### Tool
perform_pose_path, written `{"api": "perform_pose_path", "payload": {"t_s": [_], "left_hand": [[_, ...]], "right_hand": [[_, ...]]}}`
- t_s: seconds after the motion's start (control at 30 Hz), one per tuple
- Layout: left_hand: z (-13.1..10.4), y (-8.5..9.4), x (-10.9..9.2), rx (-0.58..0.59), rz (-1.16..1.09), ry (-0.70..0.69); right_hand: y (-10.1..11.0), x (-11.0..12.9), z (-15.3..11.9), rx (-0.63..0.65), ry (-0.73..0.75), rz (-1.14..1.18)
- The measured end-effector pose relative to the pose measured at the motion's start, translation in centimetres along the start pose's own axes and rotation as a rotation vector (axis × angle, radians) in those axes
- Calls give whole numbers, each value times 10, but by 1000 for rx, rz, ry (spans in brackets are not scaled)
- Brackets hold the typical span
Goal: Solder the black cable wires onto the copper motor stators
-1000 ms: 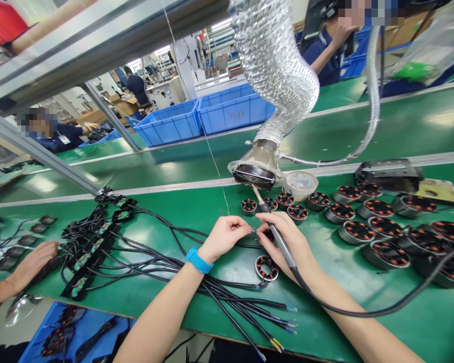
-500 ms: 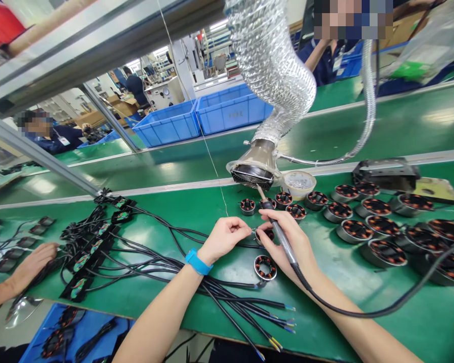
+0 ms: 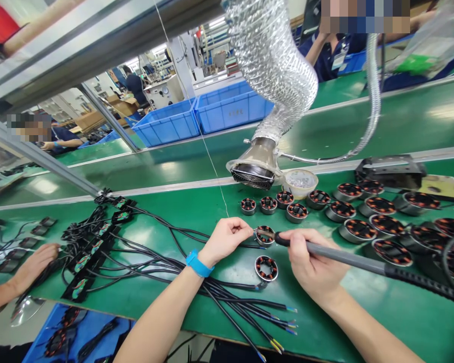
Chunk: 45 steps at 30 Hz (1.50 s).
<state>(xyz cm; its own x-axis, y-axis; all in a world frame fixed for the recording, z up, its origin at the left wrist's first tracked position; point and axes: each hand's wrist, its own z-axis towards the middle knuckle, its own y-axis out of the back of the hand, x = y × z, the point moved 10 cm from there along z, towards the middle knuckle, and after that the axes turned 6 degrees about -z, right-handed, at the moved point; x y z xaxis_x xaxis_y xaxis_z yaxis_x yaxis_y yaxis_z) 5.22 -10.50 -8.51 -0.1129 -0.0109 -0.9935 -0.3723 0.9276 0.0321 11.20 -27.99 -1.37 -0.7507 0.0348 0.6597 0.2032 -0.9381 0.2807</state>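
1. At the far left of the green bench [image 3: 302, 327], a co-worker's hand [image 3: 40, 259] rests by a tangle of dark cables.
2. Next along, black cables [image 3: 214, 286] fan out across the surface, their coloured wire ends stripped and pointing towards the near edge.
3. Over them reaches the left hand [image 3: 227, 239], a blue wristband [image 3: 199, 263] below it; thumb and forefinger are pinched together beside the wound ring, though what lies between them is too small for me to make out.
4. That wound ring [image 3: 267, 242] sits on the bench between the two hands; a second ring [image 3: 259, 268] lies just nearer me.
5. The right hand [image 3: 318, 262] is closed around a soldering iron [image 3: 344, 256], its tip over the wound ring; I can't tell whether they touch.
6. Farther right, more rings [image 3: 357, 231] stand in loose rows.
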Motion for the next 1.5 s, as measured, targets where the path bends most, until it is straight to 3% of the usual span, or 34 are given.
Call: {"api": "perform_pose_path", "payload": {"t_s": [0.37,0.6,0.9,1.17,1.5], "left_hand": [[-1,0,-1,-5,20,2],[-1,0,-1,-2,5,6],[-1,0,0,-5,20,21],[0,1,0,-6,17,4],[0,0,-2,8,25,-21]], "right_hand": [[-4,2,3,23,33,-36],[6,1,3,-83,17,-27],[6,2,2,-82,13,-4],[-3,-2,3,-1,-5,-74],[-32,18,7,182,189,-93]]}}
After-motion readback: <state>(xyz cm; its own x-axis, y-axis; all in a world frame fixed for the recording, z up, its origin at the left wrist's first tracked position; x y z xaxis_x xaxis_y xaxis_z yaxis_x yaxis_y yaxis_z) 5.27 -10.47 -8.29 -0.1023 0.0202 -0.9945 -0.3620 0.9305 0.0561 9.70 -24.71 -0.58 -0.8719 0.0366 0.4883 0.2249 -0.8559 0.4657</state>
